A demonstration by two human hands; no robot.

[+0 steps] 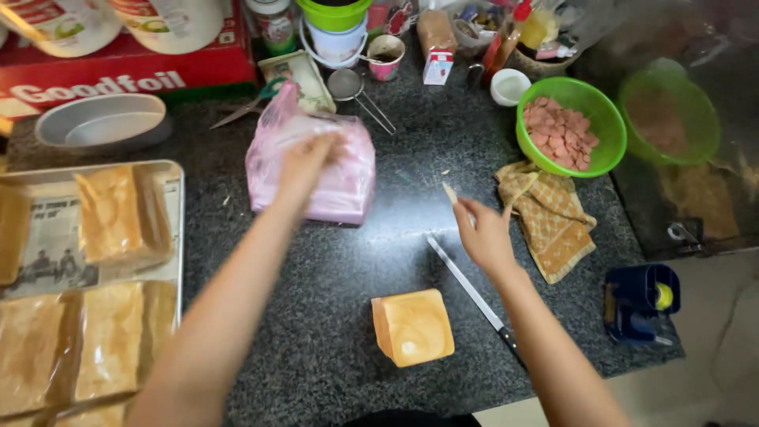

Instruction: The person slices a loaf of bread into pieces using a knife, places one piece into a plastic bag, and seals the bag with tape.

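My left hand (304, 162) presses flat on the pink bag (312, 162) mid-desk; my right hand (484, 233) pinches a small crust scrap (450, 192). The knife (473, 294) lies just beside my wrist, near the front edge; a careless sweep could knock it off.

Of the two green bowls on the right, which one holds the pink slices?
The nearer green bowl, beside the yellow cloth. The other green bowl, farther right behind plastic film, holds something brownish instead.
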